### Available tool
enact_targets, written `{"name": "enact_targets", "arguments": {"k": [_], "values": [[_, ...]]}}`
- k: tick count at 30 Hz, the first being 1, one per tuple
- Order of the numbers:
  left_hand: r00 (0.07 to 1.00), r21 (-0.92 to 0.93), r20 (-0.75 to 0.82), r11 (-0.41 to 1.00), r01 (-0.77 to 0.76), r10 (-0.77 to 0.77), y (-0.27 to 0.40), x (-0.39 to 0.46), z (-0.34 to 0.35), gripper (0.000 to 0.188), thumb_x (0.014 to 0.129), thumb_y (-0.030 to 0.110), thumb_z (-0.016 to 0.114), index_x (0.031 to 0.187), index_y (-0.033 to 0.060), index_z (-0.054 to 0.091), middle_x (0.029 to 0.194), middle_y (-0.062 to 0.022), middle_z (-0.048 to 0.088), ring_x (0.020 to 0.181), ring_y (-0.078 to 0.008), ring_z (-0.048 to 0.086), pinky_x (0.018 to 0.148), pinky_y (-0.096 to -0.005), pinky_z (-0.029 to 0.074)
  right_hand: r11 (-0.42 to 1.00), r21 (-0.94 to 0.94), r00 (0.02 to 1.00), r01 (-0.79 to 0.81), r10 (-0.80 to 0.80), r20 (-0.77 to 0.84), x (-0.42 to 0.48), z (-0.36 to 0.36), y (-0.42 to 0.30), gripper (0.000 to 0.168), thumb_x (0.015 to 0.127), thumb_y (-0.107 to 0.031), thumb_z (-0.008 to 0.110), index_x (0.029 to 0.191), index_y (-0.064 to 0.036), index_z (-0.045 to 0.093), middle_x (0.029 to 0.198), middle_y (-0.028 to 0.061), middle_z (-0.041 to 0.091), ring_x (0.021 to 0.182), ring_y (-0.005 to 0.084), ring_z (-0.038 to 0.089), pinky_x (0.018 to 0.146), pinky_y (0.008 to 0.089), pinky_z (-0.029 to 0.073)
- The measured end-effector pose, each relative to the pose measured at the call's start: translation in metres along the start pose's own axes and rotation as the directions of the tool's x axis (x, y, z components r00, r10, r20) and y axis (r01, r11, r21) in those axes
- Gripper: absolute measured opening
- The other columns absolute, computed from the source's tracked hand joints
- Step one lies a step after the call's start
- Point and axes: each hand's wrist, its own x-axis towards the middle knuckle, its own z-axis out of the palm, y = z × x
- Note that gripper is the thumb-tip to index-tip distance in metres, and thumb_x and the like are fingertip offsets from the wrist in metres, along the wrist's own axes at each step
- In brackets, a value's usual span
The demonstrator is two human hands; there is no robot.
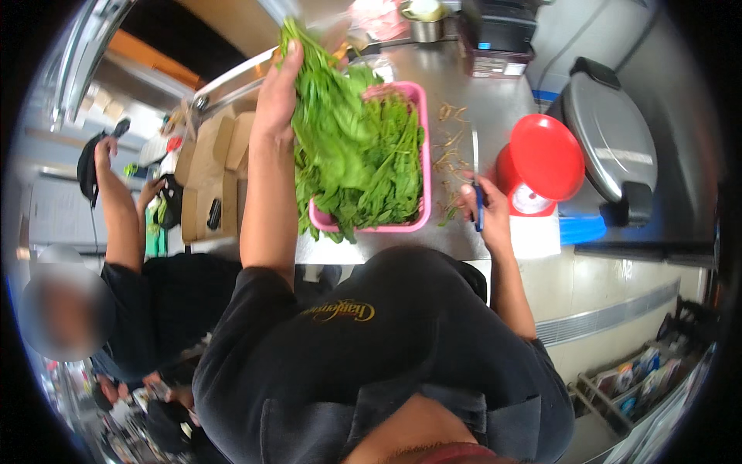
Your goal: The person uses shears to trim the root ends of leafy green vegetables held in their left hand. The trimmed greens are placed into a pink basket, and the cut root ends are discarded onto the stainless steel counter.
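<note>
A bunch of leafy greens [330, 98] is gripped by its stems in my left hand [281, 93], its leaves hanging over a pink plastic basket [428, 156]. More greens [394, 168] fill that basket, some leaves spilling over its near rim. My right hand [490, 209], right of the basket, holds a pair of scissors with blue handles [479, 207], the blades pointing away from me. Trimmed roots and stem scraps [449, 156] lie on the steel counter [452, 75] between basket and scissors.
At the right stand a red kitchen scale with a round pan [548, 156] and a large lidded cooker [611, 139]. An open cardboard box [206, 168] lies left of my left arm. A co-worker's arm [122, 203] is farther left. A metal pot [426, 29] and dark boxes [501, 35] stand at the back.
</note>
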Motion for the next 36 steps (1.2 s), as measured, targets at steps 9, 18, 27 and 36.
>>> {"name": "enact_targets", "arguments": {"k": [9,18,27,36], "values": [[0.824,0.256,-0.455,0.936,-0.242,0.337,0.109,-0.056,-0.090,0.037,0.107,0.031,0.058,0.134,0.0054,0.060,0.106,-0.0095,0.071,0.094,-0.0248,0.072,0.086,-0.0398,0.062,0.998,-0.039,0.998,-0.052,0.051,-0.029,-0.014,-0.016,0.024,0.047,0.103,-0.030,0.069,0.137,0.002,0.061,0.080,0.0036,0.065,0.061,0.0070,0.055,0.055,0.0228,0.043],[0.911,0.916,-0.396,0.114,0.384,0.115,-0.083,-0.122,-0.228,0.057,0.104,0.042,0.056,0.149,0.0073,0.051,0.131,-0.0280,0.065,0.125,-0.0423,0.061,0.106,-0.0523,0.049,0.991,-0.106,0.996,-0.077,0.081,0.039,0.000,0.003,0.009,0.048,0.101,-0.027,0.071,0.138,0.002,0.061,0.080,0.0028,0.065,0.061,0.0066,0.054,0.055,0.0230,0.043],[0.885,0.887,-0.459,0.083,0.454,0.076,-0.182,-0.169,-0.227,0.060,0.104,0.041,0.056,0.154,0.0099,0.046,0.144,-0.0297,0.056,0.136,-0.0484,0.051,0.114,-0.0525,0.041,0.980,-0.138,0.989,-0.146,0.142,-0.039,-0.020,-0.015,0.028,0.049,0.098,-0.031,0.075,0.134,0.000,0.063,0.077,0.0056,0.067,0.059,0.0110,0.058,0.056,0.0258,0.045],[0.940,0.833,-0.330,0.496,0.246,0.089,-0.112,-0.073,-0.102,0.033,0.103,0.025,0.063,0.127,0.0028,0.070,0.114,-0.0141,0.075,0.107,-0.0183,0.070,0.095,-0.0336,0.053,0.549,-0.797,0.899,0.253,-0.438,-0.016,-0.030,-0.021,0.100,0.064,0.080,-0.013,0.079,0.140,-0.008,0.058,0.108,0.0190,0.065,0.098,0.0375,0.065,0.087,0.0452,0.054]]}}
